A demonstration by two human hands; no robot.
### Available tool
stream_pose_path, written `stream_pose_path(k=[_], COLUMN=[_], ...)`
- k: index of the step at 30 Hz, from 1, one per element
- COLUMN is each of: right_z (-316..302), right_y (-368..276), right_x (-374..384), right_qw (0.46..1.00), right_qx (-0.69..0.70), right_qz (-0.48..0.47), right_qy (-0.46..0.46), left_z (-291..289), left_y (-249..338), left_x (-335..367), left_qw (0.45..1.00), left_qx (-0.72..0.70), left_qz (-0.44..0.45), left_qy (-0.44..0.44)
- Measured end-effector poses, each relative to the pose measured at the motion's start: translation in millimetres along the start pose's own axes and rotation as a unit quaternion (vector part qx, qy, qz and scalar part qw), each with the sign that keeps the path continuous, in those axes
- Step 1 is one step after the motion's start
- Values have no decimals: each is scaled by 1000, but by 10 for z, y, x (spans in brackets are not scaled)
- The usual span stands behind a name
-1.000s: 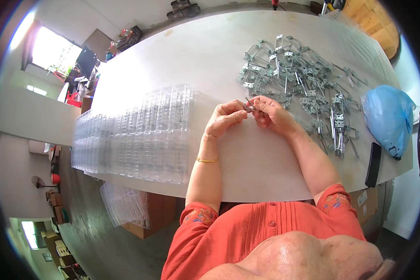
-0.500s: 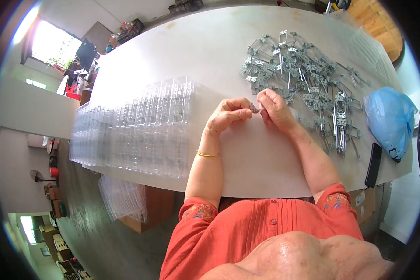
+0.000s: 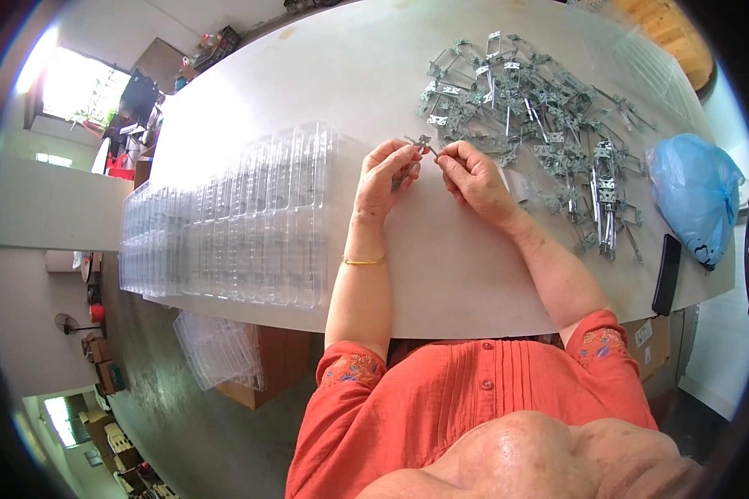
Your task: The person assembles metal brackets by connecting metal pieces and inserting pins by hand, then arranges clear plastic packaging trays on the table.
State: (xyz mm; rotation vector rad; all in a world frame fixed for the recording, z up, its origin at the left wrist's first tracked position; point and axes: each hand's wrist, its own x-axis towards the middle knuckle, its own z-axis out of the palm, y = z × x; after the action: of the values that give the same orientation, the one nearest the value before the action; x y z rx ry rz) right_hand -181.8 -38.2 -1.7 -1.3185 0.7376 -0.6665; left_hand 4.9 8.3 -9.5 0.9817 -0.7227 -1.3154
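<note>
Between my hands is a small grey metal bracket with a thin rod (image 3: 424, 144), much like the pieces in the heap. My left hand (image 3: 386, 176) is closed, pinching the bracket end between thumb and fingers. From the other side, my right hand (image 3: 474, 180) pinches the rod end with thumb and forefinger. The part's lower portion is hidden by my fingers. Right of my hands lies a tangled heap of metal brackets with rods (image 3: 549, 125). Left of my left hand stand rows of clear plastic trays (image 3: 258, 224), with blurred grey shapes showing through them.
A blue plastic bag (image 3: 692, 187) and a black phone (image 3: 667, 274) lie at the right of the white table (image 3: 466, 283). Clear trays (image 3: 653, 71) rest at the far right. More clear trays (image 3: 220, 349) sit on a brown cardboard box (image 3: 279, 366) below the table's left front edge.
Both hands have moved a little left and away from me. More of the metal bracket now shows above my fingertips. The whole view has shifted slightly.
</note>
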Motion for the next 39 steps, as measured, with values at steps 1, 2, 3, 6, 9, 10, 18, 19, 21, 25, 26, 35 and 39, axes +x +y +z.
stream_pose_path(k=[1, 2, 3, 6, 9, 10, 18, 19, 21, 25, 26, 35, 39], right_z=[-8, -16, -21, -20, -5, -4, -54, -57, -57, -50, -55, -32, -58], right_y=[28, 47, 51, 63, 44, 26, -17, -17, -24, -28, -20, 87, 99], right_x=[15, 22, 28, 38, 37, 24, 31, 27, 16, 0, 0, 53, 58], right_qw=[1000, 999, 999, 1000, 1000, 999, 1000, 1000, 1000, 999, 998, 999, 999], right_qx=[11, 23, 23, 15, 25, 30, 22, 18, 13, -23, -33, -13, 9], right_qz=[-8, -15, -15, -12, -12, -8, 0, 1, 2, -27, -35, -24, -23], right_qy=[10, 20, 19, 7, 11, 12, 1, 4, 9, 29, 29, 28, 22], left_z=[18, 36, 53, 72, 54, 49, -1, -2, -1, 22, 28, 44, 73], left_y=[10, 19, 40, 29, 33, 41, 3, -7, -15, -7, -3, 15, 34], left_x=[-8, -20, -34, -38, -33, -41, 14, 19, 13, 11, 10, -46, -56], left_qw=[1000, 1000, 999, 997, 997, 996, 994, 994, 994, 994, 994, 980, 983], left_qx=[7, 7, 40, 77, 81, 81, 95, 90, 90, 94, 94, 178, 170], left_qz=[-2, -3, -11, -14, -11, -12, 15, 25, 24, 7, 7, 38, 21], left_qy=[0, 1, -1, -4, -12, -17, -53, -58, -62, -61, -61, -83, -63])
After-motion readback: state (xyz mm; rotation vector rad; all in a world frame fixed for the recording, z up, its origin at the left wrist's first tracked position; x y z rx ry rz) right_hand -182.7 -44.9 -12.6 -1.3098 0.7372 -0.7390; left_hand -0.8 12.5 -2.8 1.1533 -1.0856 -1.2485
